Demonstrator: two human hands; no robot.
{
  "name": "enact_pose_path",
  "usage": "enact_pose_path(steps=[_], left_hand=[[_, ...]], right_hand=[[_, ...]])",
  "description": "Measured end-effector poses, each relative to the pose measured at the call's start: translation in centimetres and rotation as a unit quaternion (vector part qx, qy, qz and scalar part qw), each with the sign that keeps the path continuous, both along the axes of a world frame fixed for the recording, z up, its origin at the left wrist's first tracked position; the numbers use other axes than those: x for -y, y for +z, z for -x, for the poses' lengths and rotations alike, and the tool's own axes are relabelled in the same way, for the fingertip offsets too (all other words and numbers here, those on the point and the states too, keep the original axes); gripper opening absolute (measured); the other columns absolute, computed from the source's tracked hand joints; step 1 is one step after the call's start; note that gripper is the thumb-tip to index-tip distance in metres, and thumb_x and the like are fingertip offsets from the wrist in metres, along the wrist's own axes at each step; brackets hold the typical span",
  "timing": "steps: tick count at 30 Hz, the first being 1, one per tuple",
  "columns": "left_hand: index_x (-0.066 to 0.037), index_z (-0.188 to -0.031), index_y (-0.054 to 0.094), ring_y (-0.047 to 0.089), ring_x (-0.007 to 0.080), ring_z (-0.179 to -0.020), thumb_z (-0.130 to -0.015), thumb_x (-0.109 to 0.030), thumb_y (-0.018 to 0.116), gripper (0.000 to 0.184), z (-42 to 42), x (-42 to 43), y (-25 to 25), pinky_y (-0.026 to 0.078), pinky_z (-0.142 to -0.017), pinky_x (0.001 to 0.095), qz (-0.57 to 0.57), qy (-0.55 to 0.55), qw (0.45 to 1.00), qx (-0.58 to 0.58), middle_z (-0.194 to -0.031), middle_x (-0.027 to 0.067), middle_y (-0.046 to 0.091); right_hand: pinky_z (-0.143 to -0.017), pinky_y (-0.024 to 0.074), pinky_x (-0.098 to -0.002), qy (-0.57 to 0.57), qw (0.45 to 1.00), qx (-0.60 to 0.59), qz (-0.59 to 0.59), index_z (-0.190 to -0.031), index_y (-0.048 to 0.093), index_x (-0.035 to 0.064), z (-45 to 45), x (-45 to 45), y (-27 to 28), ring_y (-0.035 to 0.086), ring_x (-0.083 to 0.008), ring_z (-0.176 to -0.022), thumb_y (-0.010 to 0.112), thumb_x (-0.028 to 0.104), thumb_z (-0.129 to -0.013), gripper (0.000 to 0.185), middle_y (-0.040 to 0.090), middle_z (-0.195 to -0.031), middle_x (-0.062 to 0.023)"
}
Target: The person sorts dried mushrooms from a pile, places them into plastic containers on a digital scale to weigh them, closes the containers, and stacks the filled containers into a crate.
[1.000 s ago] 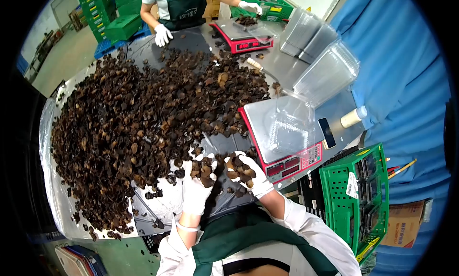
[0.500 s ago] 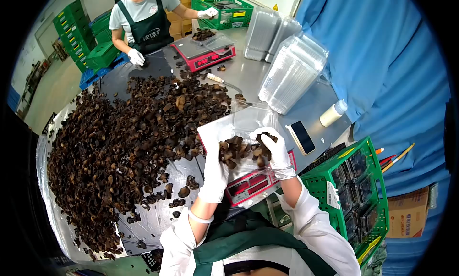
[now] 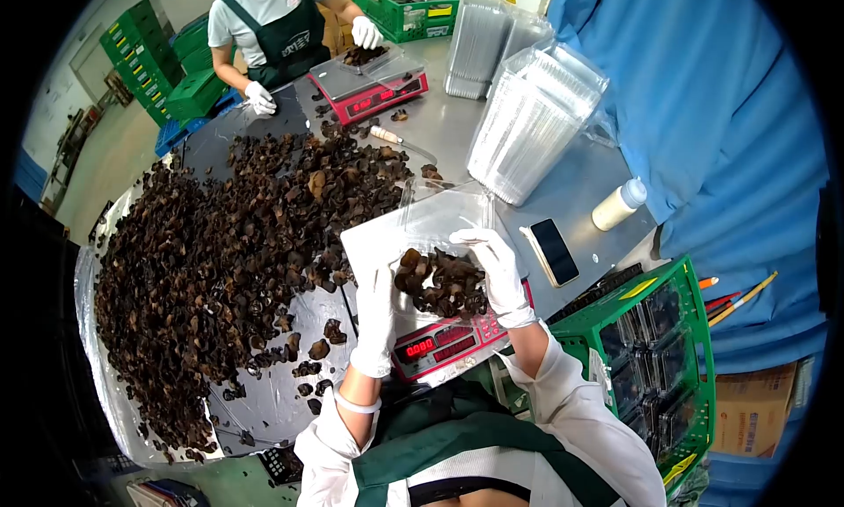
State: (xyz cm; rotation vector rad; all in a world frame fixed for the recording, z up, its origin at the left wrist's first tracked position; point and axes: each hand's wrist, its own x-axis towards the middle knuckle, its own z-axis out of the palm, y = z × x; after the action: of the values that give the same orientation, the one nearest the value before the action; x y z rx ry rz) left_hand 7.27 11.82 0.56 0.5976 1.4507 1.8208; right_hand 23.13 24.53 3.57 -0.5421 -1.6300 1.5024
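Observation:
Dark wood ear mushrooms [image 3: 440, 283] lie in a clear plastic box on a red-framed scale [image 3: 437, 347], whose display shows lit red digits. My left hand [image 3: 376, 309], in a white glove, is along the box's left side with its fingers stretched out. On the right, my gloved right hand [image 3: 494, 270] reaches over the box's edge, fingers extended and holding nothing. The raised clear lid [image 3: 448, 204] stands behind the mushrooms. Whether either hand presses on the box wall I cannot tell.
A large mushroom pile [image 3: 237, 270] covers the table's left. Stacked clear boxes [image 3: 532, 125], a knife [image 3: 400, 142], a phone [image 3: 554, 250] and a bottle [image 3: 619, 205] are on the table. A green crate [image 3: 607, 331] stands right. Opposite, a co-worker's gloved hand [image 3: 367, 32] is above another scale [image 3: 367, 85].
Both my hands have let go of the mushrooms, which now lie together in the box. My left hand has shifted left. The co-worker's hand has moved from the crate to the other scale.

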Motion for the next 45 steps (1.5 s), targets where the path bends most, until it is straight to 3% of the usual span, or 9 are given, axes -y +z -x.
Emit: enact_pose_path(steps=[2, 8, 13, 22, 27, 34, 38, 42, 45], left_hand=[[0.000, -0.119, 0.056, 0.050, 0.0192, -0.120, -0.103, -0.029, 0.042, 0.036, 0.2, 1.8, 1.1, 0.039, -0.106, 0.0359, -0.031, -0.016, 0.999, 0.010, -0.122, 0.0118, 0.057], [-0.002, -0.114, 0.059, 0.057, 0.0188, -0.108, -0.103, -0.042, 0.037, 0.047, 5.2, 14.0, -1.7, 0.044, -0.094, 0.0334, 0.070, 0.162, 0.984, -0.030, -0.117, 0.0085, 0.061], [0.001, -0.101, 0.062, 0.057, 0.0166, -0.092, -0.101, -0.021, 0.047, 0.027, 6.8, 26.8, -4.8, 0.043, -0.088, 0.0292, 0.233, 0.360, 0.892, -0.142, -0.098, 0.0068, 0.063], [-0.003, -0.104, 0.061, 0.055, 0.0325, -0.085, -0.074, -0.022, 0.077, 0.040, 2.4, 27.3, -8.3, 0.046, -0.075, 0.0401, 0.363, 0.126, 0.805, -0.452, -0.090, 0.0140, 0.057], [-0.003, -0.095, 0.060, 0.055, 0.0315, -0.083, -0.075, -0.009, 0.074, 0.025, 3.5, 28.5, -10.2, 0.046, -0.074, 0.0392, 0.322, 0.056, 0.829, -0.455, -0.086, 0.0140, 0.055], [-0.003, -0.109, 0.060, 0.057, 0.0336, -0.100, -0.080, -0.012, 0.072, 0.033, 5.6, 27.5, -9.6, 0.047, -0.088, 0.0392, 0.258, 0.145, 0.873, -0.387, -0.106, 0.0163, 0.061], [-0.005, -0.112, 0.061, 0.055, 0.0340, -0.104, -0.073, -0.022, 0.078, 0.046, 6.1, 24.9, -9.7, 0.045, -0.091, 0.0420, 0.221, 0.048, 0.843, -0.488, -0.113, 0.0151, 0.058], [-0.005, -0.098, 0.063, 0.057, 0.0308, -0.093, -0.072, -0.016, 0.075, 0.030, 6.9, 24.3, -11.3, 0.047, -0.082, 0.0417, 0.179, 0.013, 0.825, -0.535, -0.101, 0.0114, 0.060], [-0.006, -0.088, 0.060, 0.057, 0.0303, -0.093, -0.075, -0.011, 0.070, 0.017, 7.4, 24.6, -11.8, 0.048, -0.079, 0.0386, 0.149, -0.018, 0.831, -0.536, -0.099, 0.0106, 0.060]], right_hand=[[-0.093, 0.0440, -0.0299, -0.010, 1.000, 0.013, -0.018, -0.110, 0.061, -0.0020, -0.2, -0.1, 0.0, 0.060, -0.0171, -0.101, 0.048, 0.006, -0.094, 0.022, 0.066, -0.106, -0.0099], [-0.089, 0.0454, -0.0276, -0.104, 0.989, 0.083, -0.060, -0.106, 0.063, -0.0020, -2.1, 1.2, 3.3, 0.062, -0.0159, -0.097, 0.047, 0.004, -0.095, 0.020, 0.067, -0.102, -0.0097], [-0.085, 0.0476, -0.0285, -0.070, 0.984, 0.132, -0.095, -0.101, 0.064, -0.0023, -1.8, 3.8, 4.6, 0.062, -0.0155, -0.091, 0.052, 0.004, -0.093, 0.016, 0.066, -0.096, -0.0088], [-0.075, 0.0528, -0.0359, 0.363, 0.831, 0.326, -0.266, -0.106, 0.060, 0.0035, 6.9, 15.9, -5.0, 0.063, -0.0283, -0.092, 0.068, 0.022, -0.083, 0.031, 0.060, -0.104, -0.0116], [-0.068, 0.0545, -0.0339, 0.343, 0.721, 0.423, -0.429, -0.111, 0.053, 0.0079, 7.5, 18.4, -10.5, 0.060, -0.0260, -0.089, 0.069, 0.023, -0.081, 0.037, 0.050, -0.098, -0.0095], [-0.075, 0.0551, -0.0352, 0.310, 0.797, 0.325, -0.404, -0.126, 0.051, 0.0112, 9.7, 20.7, -9.1, 0.055, -0.0257, -0.100, 0.069, 0.025, -0.079, 0.052, 0.052, -0.111, -0.0086], [-0.079, 0.0527, -0.0352, 0.389, 0.757, 0.329, -0.409, -0.097, 0.058, 0.0093, 10.0, 21.9, -12.1, 0.055, -0.0242, -0.093, 0.053, 0.014, -0.088, 0.012, 0.054, -0.104, -0.0074], [-0.083, 0.0482, -0.0318, 0.218, 0.931, 0.230, -0.181, -0.091, 0.059, 0.0034, 11.2, 20.6, -11.2, 0.059, -0.0243, -0.091, 0.064, 0.000, -0.080, 0.013, 0.059, -0.095, -0.0099], [-0.086, 0.0474, -0.0333, 0.125, 0.938, 0.225, -0.230, -0.103, 0.061, 0.0046, 13.5, 17.9, -11.4, 0.058, -0.0261, -0.094, 0.066, 0.000, -0.080, 0.024, 0.058, -0.106, -0.0118]])
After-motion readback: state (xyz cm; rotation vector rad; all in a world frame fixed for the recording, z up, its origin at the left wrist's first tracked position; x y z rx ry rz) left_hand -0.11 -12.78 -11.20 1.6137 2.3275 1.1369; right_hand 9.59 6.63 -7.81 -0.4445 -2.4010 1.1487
